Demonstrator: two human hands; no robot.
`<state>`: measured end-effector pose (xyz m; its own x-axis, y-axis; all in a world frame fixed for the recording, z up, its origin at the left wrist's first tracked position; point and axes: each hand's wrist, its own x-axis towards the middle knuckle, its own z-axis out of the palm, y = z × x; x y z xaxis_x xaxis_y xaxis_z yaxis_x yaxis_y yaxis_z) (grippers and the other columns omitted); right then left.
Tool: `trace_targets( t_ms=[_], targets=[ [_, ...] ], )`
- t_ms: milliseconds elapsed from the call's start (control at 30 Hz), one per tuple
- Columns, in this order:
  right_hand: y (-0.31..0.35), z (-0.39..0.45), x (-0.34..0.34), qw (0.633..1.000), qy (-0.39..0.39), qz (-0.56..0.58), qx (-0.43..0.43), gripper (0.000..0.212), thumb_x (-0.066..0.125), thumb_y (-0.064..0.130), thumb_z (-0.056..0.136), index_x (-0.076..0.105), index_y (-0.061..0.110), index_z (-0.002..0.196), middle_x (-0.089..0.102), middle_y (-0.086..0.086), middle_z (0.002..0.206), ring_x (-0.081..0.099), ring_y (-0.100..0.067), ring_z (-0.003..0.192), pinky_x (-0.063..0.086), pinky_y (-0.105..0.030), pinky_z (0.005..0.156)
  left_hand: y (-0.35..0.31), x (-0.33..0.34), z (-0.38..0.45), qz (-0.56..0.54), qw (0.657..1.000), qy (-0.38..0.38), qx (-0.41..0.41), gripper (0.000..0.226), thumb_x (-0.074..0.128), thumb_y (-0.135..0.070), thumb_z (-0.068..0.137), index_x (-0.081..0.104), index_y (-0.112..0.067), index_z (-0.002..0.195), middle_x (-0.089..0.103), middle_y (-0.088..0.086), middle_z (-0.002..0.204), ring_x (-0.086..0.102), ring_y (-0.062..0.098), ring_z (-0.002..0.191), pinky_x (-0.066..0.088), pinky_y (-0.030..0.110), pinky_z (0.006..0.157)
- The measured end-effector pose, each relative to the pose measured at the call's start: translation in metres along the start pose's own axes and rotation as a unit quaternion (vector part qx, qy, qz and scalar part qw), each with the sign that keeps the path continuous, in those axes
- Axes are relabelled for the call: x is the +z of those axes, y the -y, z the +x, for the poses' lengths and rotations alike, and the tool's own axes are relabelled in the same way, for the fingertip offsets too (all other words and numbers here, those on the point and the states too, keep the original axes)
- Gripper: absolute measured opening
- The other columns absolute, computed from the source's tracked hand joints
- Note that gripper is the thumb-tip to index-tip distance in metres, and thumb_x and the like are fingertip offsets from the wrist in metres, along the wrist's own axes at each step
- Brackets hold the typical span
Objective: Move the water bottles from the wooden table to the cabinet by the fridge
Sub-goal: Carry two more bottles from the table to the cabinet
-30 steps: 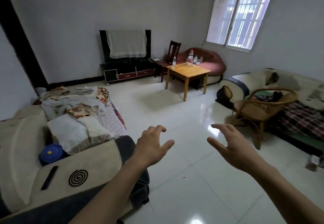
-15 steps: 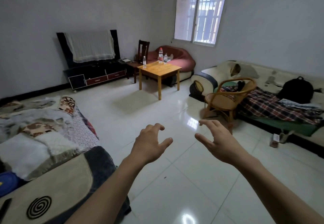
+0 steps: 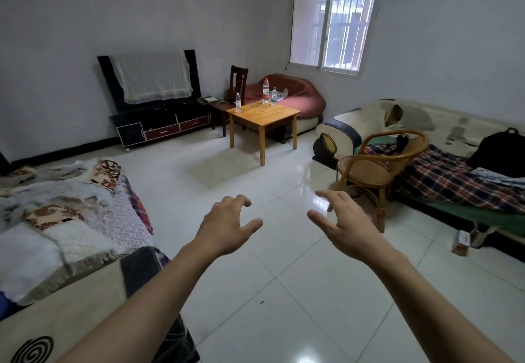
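Since a moment ago your view has swung left, so the three clear plastic water bottles [image 3: 266, 90] stand upright on the square wooden tabletop [image 3: 264, 112], well ahead of your empty, loosely spread left hand [image 3: 227, 227] and right hand [image 3: 345, 222], neither clearly nearer.

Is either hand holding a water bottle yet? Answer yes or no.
No. The left hand and right hand hang empty over the floor, while three water bottles stand on the wooden table.

Single head view, angled forward-down across room; wooden table [image 3: 264, 114] far.
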<state>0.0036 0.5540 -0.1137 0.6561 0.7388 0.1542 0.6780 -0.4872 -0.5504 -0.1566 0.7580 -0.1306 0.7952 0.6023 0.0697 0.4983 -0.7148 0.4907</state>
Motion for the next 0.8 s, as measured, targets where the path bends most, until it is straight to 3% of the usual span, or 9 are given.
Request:
trace_targets(
  t_ms=[167,333,800],
  targets=[
    [-0.005,0.052,0.004,1.000,0.000,-0.006,-0.001,0.063,0.050,0.058,0.092,0.037,0.030,0.148,0.040,0.002,0.150,0.044,-0.017,0.133,0.044,-0.044,0.108,0.010,0.004,0.058,-0.014,1.000,-0.001,0.004,0.052,0.058,-0.057,0.089,0.048,-0.031,0.132,0.049,-0.004,0.137,0.052,0.020,0.117,0.046,0.042,0.101],
    [-0.004,0.116,0.009,0.999,-0.001,-0.041,0.004,0.062,0.052,0.057,0.092,0.038,0.029,0.146,0.042,0.001,0.148,0.044,-0.018,0.132,0.046,-0.046,0.106,0.030,0.003,0.130,-0.042,0.999,-0.017,0.024,0.052,0.058,-0.055,0.090,0.047,-0.030,0.134,0.049,-0.004,0.140,0.045,0.018,0.127,0.044,0.042,0.105],
    [0.007,0.301,0.060,0.996,0.031,-0.077,0.020,0.062,0.051,0.058,0.092,0.036,0.031,0.147,0.039,0.003,0.151,0.043,-0.016,0.133,0.045,-0.044,0.108,0.109,-0.011,0.299,-0.085,0.996,-0.005,0.024,0.048,0.059,-0.055,0.090,0.049,-0.032,0.131,0.049,-0.008,0.138,0.042,0.016,0.129,0.043,0.040,0.104]
  ],
)
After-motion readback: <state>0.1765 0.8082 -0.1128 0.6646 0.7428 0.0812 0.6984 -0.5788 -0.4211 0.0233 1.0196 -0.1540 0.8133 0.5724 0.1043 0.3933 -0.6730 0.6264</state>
